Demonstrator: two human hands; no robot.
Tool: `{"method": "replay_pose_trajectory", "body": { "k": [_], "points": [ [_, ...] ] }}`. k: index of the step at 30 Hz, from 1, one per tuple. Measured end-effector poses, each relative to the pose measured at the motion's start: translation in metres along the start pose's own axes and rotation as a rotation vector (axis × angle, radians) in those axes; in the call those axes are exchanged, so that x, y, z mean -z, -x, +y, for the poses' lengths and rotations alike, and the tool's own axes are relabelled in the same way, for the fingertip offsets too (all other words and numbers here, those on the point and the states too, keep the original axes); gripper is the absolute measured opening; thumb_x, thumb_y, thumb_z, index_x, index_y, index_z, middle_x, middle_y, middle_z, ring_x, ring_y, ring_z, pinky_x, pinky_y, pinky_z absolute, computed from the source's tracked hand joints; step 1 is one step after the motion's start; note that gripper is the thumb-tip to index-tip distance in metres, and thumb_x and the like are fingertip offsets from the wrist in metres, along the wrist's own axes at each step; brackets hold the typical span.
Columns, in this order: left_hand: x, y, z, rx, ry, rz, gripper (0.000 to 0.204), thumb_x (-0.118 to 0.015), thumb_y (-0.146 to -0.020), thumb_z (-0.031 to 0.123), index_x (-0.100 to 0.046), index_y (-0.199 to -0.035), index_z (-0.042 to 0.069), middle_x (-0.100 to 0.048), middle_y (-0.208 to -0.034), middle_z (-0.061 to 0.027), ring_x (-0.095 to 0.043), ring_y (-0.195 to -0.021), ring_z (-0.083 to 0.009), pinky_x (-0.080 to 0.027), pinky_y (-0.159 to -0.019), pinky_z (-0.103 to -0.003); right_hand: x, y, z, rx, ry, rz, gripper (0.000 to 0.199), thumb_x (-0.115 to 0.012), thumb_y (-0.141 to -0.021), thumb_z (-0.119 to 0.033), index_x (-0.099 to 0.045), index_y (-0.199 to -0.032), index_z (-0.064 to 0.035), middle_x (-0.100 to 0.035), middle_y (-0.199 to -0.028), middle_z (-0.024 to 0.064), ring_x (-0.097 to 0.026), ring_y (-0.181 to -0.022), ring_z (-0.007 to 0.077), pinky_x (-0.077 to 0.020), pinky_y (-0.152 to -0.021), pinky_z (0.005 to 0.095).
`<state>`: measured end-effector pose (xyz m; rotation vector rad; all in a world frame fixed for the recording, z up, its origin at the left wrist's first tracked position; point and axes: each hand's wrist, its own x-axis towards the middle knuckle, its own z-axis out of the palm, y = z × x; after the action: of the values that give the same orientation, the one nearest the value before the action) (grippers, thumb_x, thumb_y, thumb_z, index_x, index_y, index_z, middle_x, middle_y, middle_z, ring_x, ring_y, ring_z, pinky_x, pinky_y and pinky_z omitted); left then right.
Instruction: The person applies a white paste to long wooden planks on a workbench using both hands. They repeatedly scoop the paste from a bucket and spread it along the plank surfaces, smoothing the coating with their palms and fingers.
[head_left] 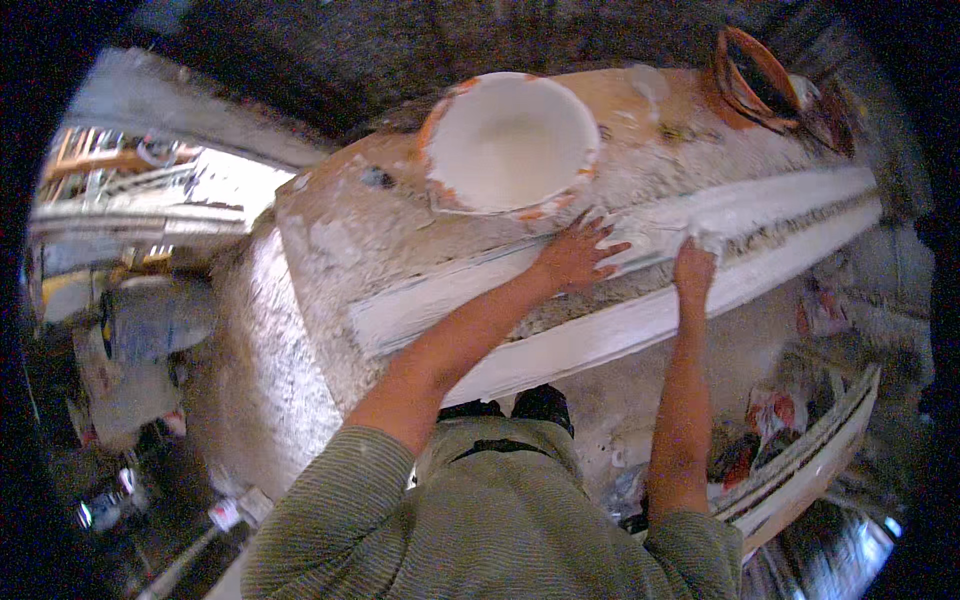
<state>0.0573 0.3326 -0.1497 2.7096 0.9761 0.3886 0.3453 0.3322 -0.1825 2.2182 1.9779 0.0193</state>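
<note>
A long white moulding (pixel 640 326), apparently plaster, runs slantwise across the workbench (pixel 330 250). A rough, dirty groove lies between its two pale strips. My left hand (pixel 582 256) lies with spread fingers over the far strip and holds nothing. Farther right, my right hand (pixel 694 268) is closed at the groove, its fingers around a small white clump (pixel 708 240). Whether the clump is wet plaster or cloth I cannot tell. Just beyond my left hand stands a wide round basin (pixel 590 135), orange showing at its rim, with smooth white liquid inside.
An orange-brown tub (pixel 730 85) leans at the far right of the bench. White crust and smears cover the bench top. Another long pale piece (pixel 815 455) lies low on the right, beside red and white bags (pixel 775 410). Cluttered shelving (pixel 120 160) shows at the left.
</note>
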Motion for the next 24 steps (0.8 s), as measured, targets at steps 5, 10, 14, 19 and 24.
{"method": "replay_pose_trajectory", "body": {
  "k": [5, 10, 14, 19, 24],
  "points": [
    [0.020, 0.065, -0.008, 0.118, -0.027, -0.067, 0.055, -0.042, -0.096, 0.053, -0.042, -0.146, 0.029, -0.043, -0.146, -0.0166, -0.038, -0.136, -0.0386, -0.020, -0.117, -0.055, -0.003, 0.027, -0.072, 0.013, -0.031, 0.031, 0.039, -0.042, -0.097, -0.036, -0.069, -0.104, -0.0084, -0.067, -0.100, 0.0266, -0.061, -0.099, 0.0446, -0.0475, -0.088, 0.0589],
    [0.078, 0.211, -0.024, 0.257, -0.115, -0.335, 0.061, -0.040, -0.096, 0.056, -0.033, -0.150, 0.029, -0.041, -0.148, -0.0180, -0.035, -0.137, -0.0425, -0.020, -0.116, -0.057, 0.016, 0.118, -0.216, -0.052, -0.361, -0.360, 0.075, -0.056, -0.088, -0.053, -0.047, -0.133, 0.0064, -0.045, -0.135, 0.0336, -0.047, -0.124, 0.0474, -0.0382, -0.102, 0.0582],
    [0.118, 0.322, -0.028, 0.466, -0.162, -0.370, 0.062, -0.040, -0.097, 0.053, -0.029, -0.152, 0.026, -0.041, -0.148, -0.0197, -0.032, -0.139, -0.0436, -0.020, -0.116, -0.055, 0.059, 0.215, -0.329, 0.271, -0.421, 0.028, 0.086, -0.052, -0.089, -0.055, -0.023, -0.152, -0.0029, -0.025, -0.154, 0.0268, -0.022, -0.144, 0.0389, -0.0172, -0.117, 0.0535],
    [0.145, 0.402, -0.035, 0.682, -0.134, -0.246, 0.067, -0.040, -0.098, 0.048, -0.024, -0.153, 0.014, -0.035, -0.149, -0.0267, -0.028, -0.140, -0.0483, -0.015, -0.118, -0.055, 0.076, 0.251, -0.407, 0.660, -0.561, 0.058, 0.081, -0.046, -0.093, -0.054, -0.025, -0.151, -0.0023, -0.026, -0.155, 0.0246, -0.019, -0.145, 0.0416, -0.0078, -0.119, 0.0538],
    [0.152, 0.415, -0.034, 0.655, -0.067, -0.121, 0.065, -0.038, -0.099, 0.048, -0.024, -0.153, 0.014, -0.034, -0.149, -0.0281, -0.026, -0.140, -0.0487, -0.012, -0.118, -0.054, 0.069, 0.216, -0.403, 0.400, -0.150, -0.257, 0.066, -0.045, -0.093, -0.053, -0.053, -0.132, -0.0001, -0.047, -0.139, 0.0264, -0.041, -0.131, 0.0449, -0.0250, -0.112, 0.0561]
  ]
}}
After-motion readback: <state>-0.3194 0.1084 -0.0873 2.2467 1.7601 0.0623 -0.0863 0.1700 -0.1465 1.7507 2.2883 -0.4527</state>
